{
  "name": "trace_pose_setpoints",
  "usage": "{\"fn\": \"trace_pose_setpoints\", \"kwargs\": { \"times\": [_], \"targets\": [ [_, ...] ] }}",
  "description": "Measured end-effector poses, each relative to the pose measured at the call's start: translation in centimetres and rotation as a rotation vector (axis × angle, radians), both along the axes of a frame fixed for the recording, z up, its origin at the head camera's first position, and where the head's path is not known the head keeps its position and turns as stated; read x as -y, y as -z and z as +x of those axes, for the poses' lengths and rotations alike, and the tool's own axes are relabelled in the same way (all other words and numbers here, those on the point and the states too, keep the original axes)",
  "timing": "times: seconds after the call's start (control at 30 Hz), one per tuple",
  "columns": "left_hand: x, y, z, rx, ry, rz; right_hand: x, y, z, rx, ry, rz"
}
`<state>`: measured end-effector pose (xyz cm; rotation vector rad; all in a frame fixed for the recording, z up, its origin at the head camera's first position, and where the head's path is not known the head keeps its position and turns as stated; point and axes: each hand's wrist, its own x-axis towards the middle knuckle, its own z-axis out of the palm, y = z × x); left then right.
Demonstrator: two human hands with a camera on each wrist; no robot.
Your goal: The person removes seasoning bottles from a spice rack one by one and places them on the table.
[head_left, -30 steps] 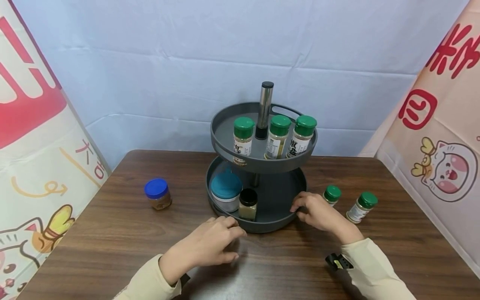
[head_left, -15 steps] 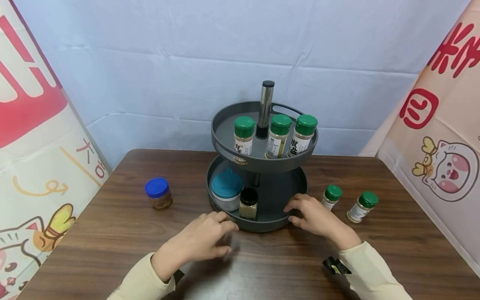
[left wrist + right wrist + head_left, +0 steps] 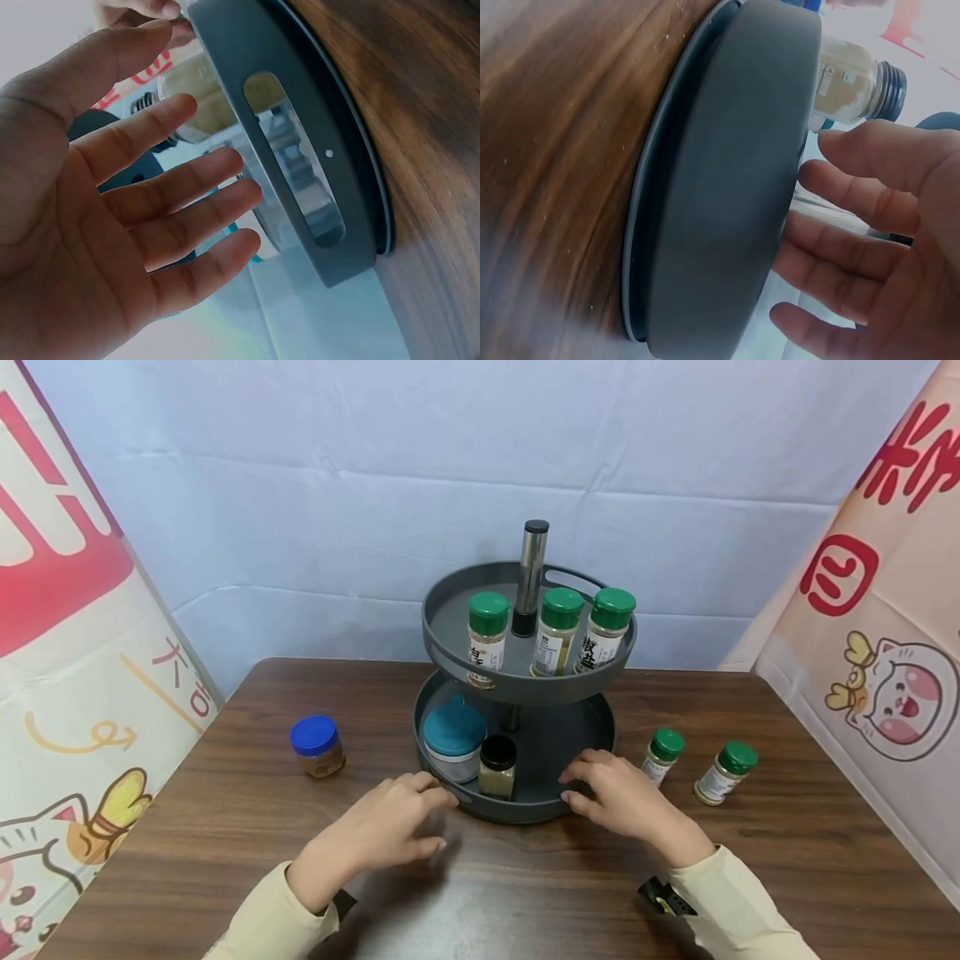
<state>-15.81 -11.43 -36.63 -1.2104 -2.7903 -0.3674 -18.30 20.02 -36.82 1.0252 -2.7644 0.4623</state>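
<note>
A two-tier dark grey round rack (image 3: 528, 689) stands mid-table in the head view. On its lower tray (image 3: 521, 812) sit a teal-lidded container (image 3: 455, 731) and a black-capped spice jar (image 3: 497, 768); in the right wrist view this jar (image 3: 847, 82) shows beyond the rim. My left hand (image 3: 378, 827), fingers spread and loosely bent, is just in front of the tray's left front rim and holds nothing. The fingertips of my right hand (image 3: 615, 789) are right at the right front rim, relaxed and without an object. Three green-capped spice bottles (image 3: 555, 635) stand on the upper tray.
On the table (image 3: 187, 852), a blue-lidded jar (image 3: 317, 746) stands left of the rack. Two green-capped spice bottles, one nearer (image 3: 660, 756) and one farther right (image 3: 723, 772), stand to its right. A metal post (image 3: 532, 568) rises through the rack. Cloth backdrops surround the table.
My left hand has drawn back left, away from the black-capped jar. My right hand has slid a little left along the lower rim. The jars, bottles and rack look unmoved.
</note>
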Motion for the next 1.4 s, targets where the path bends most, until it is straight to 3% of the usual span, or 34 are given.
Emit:
{"fn": "trace_pose_setpoints", "kwargs": {
  "times": [0.3,0.83,1.23,1.4],
  "targets": [
    [1.4,0.3,-0.8,0.039,-0.047,0.03,1.5,0.1,0.5,0.013,-0.101,0.016],
    [3.3,1.5,-2.9,0.074,-0.143,0.03,2.9,0.5,0.7,-0.007,-0.13,0.027],
    [3.2,2.0,-2.9,0.089,-0.159,0.018,2.8,0.8,0.6,-0.089,-0.145,-0.019],
    [2.8,1.9,-2.5,0.085,-0.155,0.002,2.4,1.0,0.5,-0.055,-0.118,-0.008]
  ]
}}
